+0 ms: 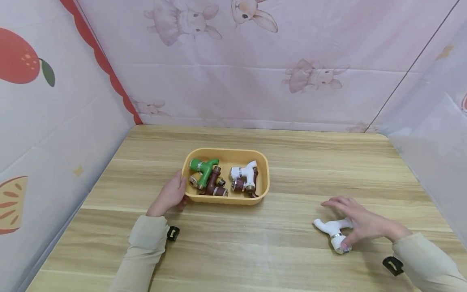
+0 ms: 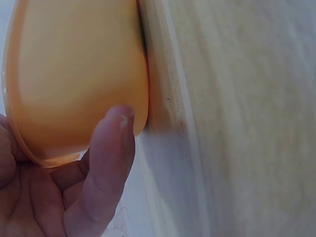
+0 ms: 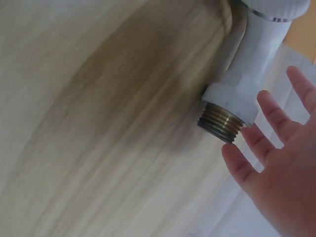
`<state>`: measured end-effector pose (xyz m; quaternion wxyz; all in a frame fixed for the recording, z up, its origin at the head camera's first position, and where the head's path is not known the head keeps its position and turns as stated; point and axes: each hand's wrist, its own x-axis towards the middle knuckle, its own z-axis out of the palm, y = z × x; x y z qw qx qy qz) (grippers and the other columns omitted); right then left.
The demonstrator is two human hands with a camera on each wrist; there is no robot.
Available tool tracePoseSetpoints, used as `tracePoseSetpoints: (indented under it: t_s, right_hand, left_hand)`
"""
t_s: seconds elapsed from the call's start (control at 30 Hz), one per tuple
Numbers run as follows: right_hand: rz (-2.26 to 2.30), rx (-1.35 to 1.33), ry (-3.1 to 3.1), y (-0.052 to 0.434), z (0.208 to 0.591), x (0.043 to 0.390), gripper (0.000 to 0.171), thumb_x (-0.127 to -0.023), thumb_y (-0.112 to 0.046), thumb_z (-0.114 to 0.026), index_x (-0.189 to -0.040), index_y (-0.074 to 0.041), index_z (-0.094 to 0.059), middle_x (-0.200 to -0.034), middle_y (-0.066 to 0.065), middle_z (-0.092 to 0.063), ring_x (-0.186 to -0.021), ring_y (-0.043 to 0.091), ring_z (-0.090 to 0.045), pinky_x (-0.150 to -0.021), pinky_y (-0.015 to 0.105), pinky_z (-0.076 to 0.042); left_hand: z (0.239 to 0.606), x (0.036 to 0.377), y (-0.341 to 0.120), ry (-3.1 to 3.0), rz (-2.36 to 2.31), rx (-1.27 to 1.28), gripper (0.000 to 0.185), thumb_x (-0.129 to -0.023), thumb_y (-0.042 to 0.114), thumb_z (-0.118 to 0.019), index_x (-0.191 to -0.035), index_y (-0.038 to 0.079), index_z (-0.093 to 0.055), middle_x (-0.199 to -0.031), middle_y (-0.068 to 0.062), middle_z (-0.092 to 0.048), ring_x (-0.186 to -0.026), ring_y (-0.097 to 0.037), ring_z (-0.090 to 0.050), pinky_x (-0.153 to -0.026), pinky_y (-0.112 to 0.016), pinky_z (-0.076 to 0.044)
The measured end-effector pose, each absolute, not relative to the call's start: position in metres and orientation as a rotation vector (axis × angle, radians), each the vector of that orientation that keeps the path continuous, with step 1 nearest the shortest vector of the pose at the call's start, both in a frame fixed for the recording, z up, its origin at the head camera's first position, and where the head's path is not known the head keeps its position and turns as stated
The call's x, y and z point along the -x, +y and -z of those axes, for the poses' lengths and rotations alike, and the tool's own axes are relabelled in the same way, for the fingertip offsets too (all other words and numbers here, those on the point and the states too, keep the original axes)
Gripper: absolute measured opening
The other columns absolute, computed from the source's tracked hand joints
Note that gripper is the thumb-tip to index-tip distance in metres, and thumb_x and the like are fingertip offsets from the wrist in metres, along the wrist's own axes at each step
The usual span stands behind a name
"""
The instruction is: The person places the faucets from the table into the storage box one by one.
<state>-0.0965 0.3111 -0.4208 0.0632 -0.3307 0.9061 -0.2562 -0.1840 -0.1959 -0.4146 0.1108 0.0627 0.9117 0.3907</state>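
My left hand holds the left end of a yellow plastic basket on the table. In the left wrist view, a finger lies along the basket's outer wall with the others near its rim. Inside lie a green faucet, a white faucet and a brown faucet, with other brown and yellow ones partly hidden beneath. At the right, my right hand spreads over another white faucet. The right wrist view shows its brass threaded end beside straight, parted fingers.
The light wooden table meets a pink rabbit-print cloth along its back edge. White printed cloth walls stand to the left and right. A black strap buckle hangs at the left wrist, and another at the right.
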Motion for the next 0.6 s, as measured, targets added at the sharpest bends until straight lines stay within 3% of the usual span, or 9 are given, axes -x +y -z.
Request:
tracePoseSetpoints:
  t_s: [0.2,0.43,0.6]
  right_hand:
    - [0.743,1.013,2.694,0.3135,0.4207,0.0944,0.103,-0.051,-0.053,-0.081,-0.131,-0.004,-0.040,-0.124,0.027,-0.040,-0.106,0.040,-0.036,-0.073,0.066,-0.039]
    - [0.679,1.007,2.676,0.3165,0.4268,0.0901,0.111,-0.048,-0.058,-0.079,-0.134,-0.003,-0.038,-0.128,0.024,-0.039,-0.112,0.027,-0.032,-0.077,0.066,-0.035]
    - [0.683,0.989,2.658,0.3159,0.4269,0.0888,0.112,-0.048,-0.057,-0.080,-0.136,-0.003,-0.036,-0.130,0.023,-0.038,-0.114,0.026,-0.030,-0.078,0.064,-0.034]
  left_hand:
    - [0.4136,0.1830,-0.1954,2.687,-1.140,-0.174,0.038,-0.101,0.016,-0.024,-0.133,-0.004,-0.024,-0.061,-0.015,-0.054,-0.044,-0.024,-0.055,-0.040,-0.035,-0.051]
    - [0.4134,0.1831,-0.1939,2.675,-1.155,-0.147,0.038,-0.101,0.017,-0.024,-0.134,-0.003,-0.025,-0.064,-0.015,-0.055,-0.045,-0.023,-0.055,-0.040,-0.034,-0.051]
    - [0.4133,0.1833,-0.1941,2.673,-1.153,-0.137,0.038,-0.101,0.017,-0.024,-0.133,-0.003,-0.025,-0.064,-0.015,-0.055,-0.045,-0.023,-0.055,-0.040,-0.034,-0.050]
